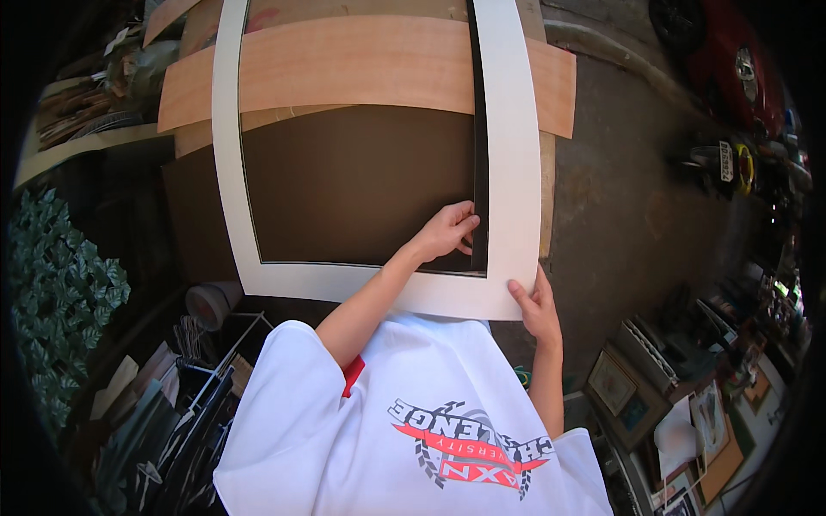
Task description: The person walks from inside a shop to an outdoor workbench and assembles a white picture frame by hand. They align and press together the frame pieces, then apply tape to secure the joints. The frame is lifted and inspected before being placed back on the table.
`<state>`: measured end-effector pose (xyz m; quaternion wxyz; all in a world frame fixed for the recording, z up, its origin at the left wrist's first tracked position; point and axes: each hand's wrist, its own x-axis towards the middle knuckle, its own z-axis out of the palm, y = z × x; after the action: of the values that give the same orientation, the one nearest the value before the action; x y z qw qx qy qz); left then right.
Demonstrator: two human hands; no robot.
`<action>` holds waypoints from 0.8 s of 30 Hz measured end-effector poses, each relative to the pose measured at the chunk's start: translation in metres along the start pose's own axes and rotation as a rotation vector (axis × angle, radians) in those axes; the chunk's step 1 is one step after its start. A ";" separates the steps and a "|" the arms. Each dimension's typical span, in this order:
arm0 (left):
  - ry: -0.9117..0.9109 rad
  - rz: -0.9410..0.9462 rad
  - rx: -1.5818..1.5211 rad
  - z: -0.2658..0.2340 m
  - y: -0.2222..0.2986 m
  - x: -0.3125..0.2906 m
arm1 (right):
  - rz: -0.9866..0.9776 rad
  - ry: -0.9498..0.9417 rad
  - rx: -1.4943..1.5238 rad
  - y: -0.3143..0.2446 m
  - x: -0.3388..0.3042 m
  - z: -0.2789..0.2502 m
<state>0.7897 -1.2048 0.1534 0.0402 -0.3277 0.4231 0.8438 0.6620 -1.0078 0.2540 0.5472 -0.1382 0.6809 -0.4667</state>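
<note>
While my right hand [539, 311] grips the white frame [514, 172] by its near right corner, across a peach board [357, 64], my left hand [446, 232] bunches narrowly, perhaps pinching, at the black strip [481, 155] lining only the right inner side, the left apparently undone.

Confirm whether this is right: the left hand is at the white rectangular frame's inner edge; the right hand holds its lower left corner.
Wrong corner: in the head view, the right hand holds the white rectangular frame at its lower right corner. The left hand is at its inner edge.
</note>
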 end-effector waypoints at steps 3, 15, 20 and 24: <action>0.001 0.043 -0.029 -0.002 0.004 0.007 | 0.003 0.003 0.016 0.006 0.015 -0.004; 0.010 0.014 -0.118 0.000 0.011 -0.001 | 0.106 0.007 0.107 0.019 0.025 -0.007; -0.096 -0.015 -0.065 -0.004 0.008 -0.009 | 0.268 -0.050 0.242 0.028 0.023 -0.012; -0.150 -0.083 -0.035 -0.009 0.006 -0.010 | 0.272 -0.074 0.318 0.031 0.020 -0.013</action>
<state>0.8001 -1.2134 0.1597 0.1007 -0.2815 0.3900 0.8709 0.6538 -0.9992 0.2173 0.6448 0.0262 0.5904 -0.4848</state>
